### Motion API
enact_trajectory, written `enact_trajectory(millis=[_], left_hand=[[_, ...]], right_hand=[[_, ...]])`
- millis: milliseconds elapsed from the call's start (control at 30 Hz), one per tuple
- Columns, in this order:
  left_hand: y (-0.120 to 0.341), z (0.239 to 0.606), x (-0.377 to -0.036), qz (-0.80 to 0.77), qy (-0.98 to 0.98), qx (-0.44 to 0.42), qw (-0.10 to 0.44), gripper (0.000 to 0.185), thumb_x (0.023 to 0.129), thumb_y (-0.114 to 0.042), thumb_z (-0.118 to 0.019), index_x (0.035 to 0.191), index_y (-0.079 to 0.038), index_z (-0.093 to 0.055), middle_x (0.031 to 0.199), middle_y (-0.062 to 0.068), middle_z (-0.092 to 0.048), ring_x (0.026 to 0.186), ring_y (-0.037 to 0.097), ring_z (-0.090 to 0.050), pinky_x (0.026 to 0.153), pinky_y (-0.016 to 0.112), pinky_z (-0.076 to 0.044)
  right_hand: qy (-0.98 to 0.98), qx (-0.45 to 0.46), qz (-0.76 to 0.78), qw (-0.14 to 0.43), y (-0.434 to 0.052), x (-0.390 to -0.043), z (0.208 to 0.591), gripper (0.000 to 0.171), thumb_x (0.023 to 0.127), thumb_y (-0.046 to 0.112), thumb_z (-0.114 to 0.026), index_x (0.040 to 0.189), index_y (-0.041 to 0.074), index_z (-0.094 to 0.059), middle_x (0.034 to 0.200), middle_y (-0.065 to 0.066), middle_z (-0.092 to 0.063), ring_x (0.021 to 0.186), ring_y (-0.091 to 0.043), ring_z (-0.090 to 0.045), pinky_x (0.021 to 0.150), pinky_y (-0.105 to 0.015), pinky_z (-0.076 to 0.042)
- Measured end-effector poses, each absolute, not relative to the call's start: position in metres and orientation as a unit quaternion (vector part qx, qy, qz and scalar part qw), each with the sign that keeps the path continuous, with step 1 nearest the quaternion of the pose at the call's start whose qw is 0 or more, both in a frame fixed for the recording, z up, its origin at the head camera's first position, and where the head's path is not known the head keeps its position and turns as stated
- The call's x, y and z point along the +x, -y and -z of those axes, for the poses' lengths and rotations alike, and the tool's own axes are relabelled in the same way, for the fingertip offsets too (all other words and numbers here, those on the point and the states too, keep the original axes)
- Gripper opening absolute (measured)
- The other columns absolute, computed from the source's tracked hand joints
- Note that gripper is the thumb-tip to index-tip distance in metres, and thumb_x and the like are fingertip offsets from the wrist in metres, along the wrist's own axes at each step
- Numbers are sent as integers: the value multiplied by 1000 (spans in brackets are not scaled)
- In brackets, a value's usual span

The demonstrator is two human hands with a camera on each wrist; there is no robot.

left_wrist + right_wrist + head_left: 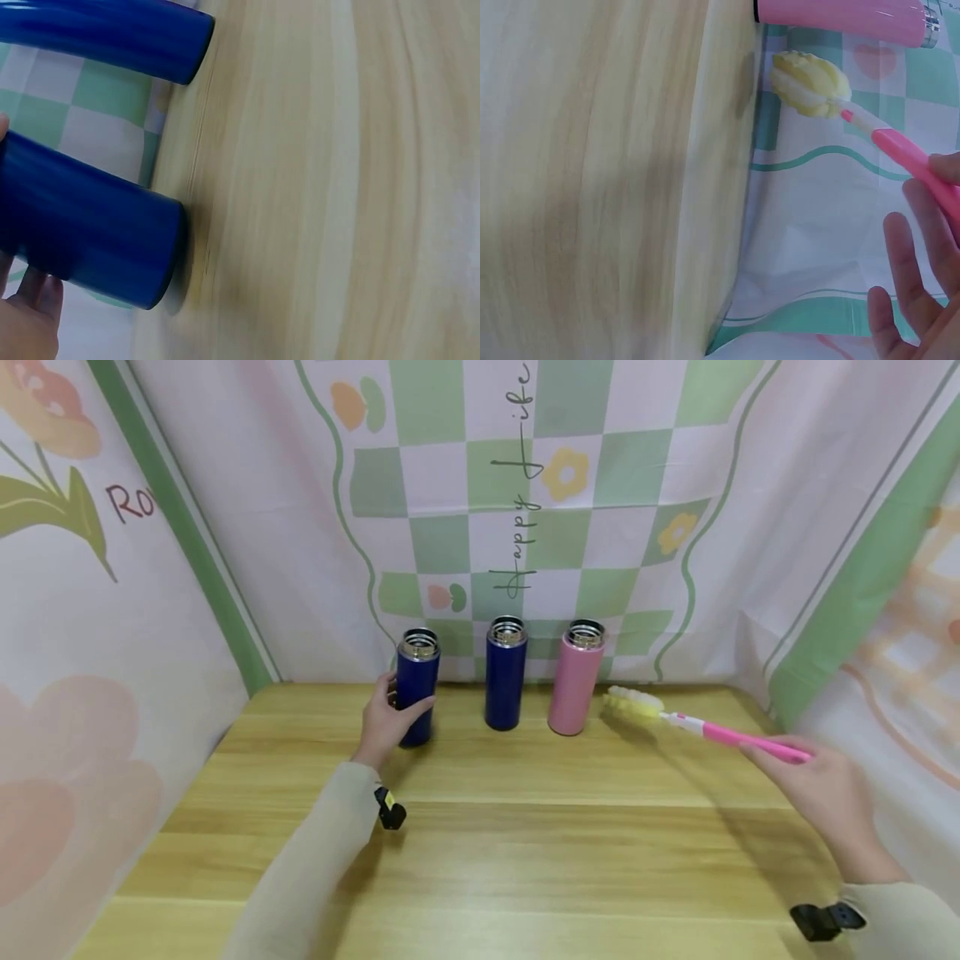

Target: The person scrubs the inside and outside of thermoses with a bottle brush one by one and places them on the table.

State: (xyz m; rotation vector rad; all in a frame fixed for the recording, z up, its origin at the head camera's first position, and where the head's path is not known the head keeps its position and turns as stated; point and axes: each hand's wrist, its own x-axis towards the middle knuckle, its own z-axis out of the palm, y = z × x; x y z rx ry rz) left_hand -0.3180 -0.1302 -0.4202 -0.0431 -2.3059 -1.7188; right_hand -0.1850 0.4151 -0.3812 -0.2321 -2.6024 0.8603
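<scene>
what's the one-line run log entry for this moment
left hand: grips left blue bottle | right hand: holds pink bottle brush off wooden table | middle blue bottle, pink bottle: standing, lidless

The right hand [922, 285] holds the pink handle of a bottle brush [870, 124], fingers loosely spread below it. Its yellow sponge head hangs just beside the pink flask [840, 16], past the edge of the wooden desk [600, 180], against the checked backdrop [810, 225].

wooden table [480, 860] | pastel floral cloth walls [135, 635] | green-checked cloth backdrop [480, 485] | soft even light
</scene>
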Motion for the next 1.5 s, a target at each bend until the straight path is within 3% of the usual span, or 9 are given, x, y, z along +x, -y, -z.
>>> enact_trajectory(millis=[100, 167, 367, 533, 700, 867, 1167, 1500], left_hand=[[131, 420, -316, 587, 798, -20, 135, 78, 80, -39, -86, 144, -17, -47, 133, 14, -55, 117, 32, -56, 101, 52, -43], [132, 419, -313, 584, 801, -19, 133, 78, 79, -41, -85, 143, -18, -48, 133, 14, -55, 116, 32, -56, 100, 52, -43], [135, 418, -307, 572, 807, -15, 144, 76, 77, -43, -87, 140, -20, -51, 130, 11, -57, 115, 30, -57, 100, 52, -44], [140, 419, -303, 564, 811, -36, 154, 78, 75, -40, -89, 141, -20, -52, 129, 10, -59, 115, 29, -58, 100, 53, -43], [146, 423, -302, 553, 816, -59, 159, 81, 74, -37, -90, 143, -19, -52, 131, 10, -59, 117, 30, -57, 100, 54, -42], [148, 420, -299, 547, 821, -63, 152, 82, 73, -38, -91, 143, -19, -53, 134, 9, -58, 118, 29, -56, 101, 54, -42], [147, 416, -295, 524, 833, -102, 146, 77, 73, -34, -91, 141, -22, -56, 134, 7, -57, 120, 29, -56, 101, 53, -43], [142, 413, -292, 501, 842, -142, 140, 74, 72, -27, -92, 139, -24, -59, 134, 4, -57, 122, 26, -54, 102, 54, -41]], right_hand=[[916, -87, -330, 212, -414, -184, 380, 19, 86, 45, -78, 92, 27, -75, 63, 14, -61, 53, -13, -47, 47, -31, -36], [908, -88, -341, 225, -412, -183, 378, 16, 85, 44, -79, 90, 29, -74, 60, 14, -60, 50, -15, -44, 45, -31, -35], [889, -75, -364, 268, -405, -182, 373, 27, 84, 37, -82, 99, 15, -78, 70, 36, -60, 58, -5, -54, 53, -21, -39], [880, -58, -375, 285, -401, -183, 371, 22, 87, 32, -80, 100, 14, -77, 75, 36, -61, 66, 7, -55, 60, -13, -39], [873, -42, -389, 291, -398, -185, 371, 26, 91, 28, -76, 105, 7, -72, 82, 38, -59, 76, 12, -55, 66, -6, -40], [848, -31, -438, 296, -393, -189, 369, 24, 94, 23, -72, 113, 8, -69, 90, 33, -62, 86, 14, -60, 75, -3, -43], [767, -2, -579, 277, -389, -196, 365, 16, 95, 8, -69, 110, 10, -67, 85, 13, -72, 75, 1, -69, 71, -12, -51], [650, 91, -713, 248, -383, -198, 363, 11, 95, -5, -64, 106, -3, -64, 90, -5, -74, 79, -12, -73, 70, -25, -55]])
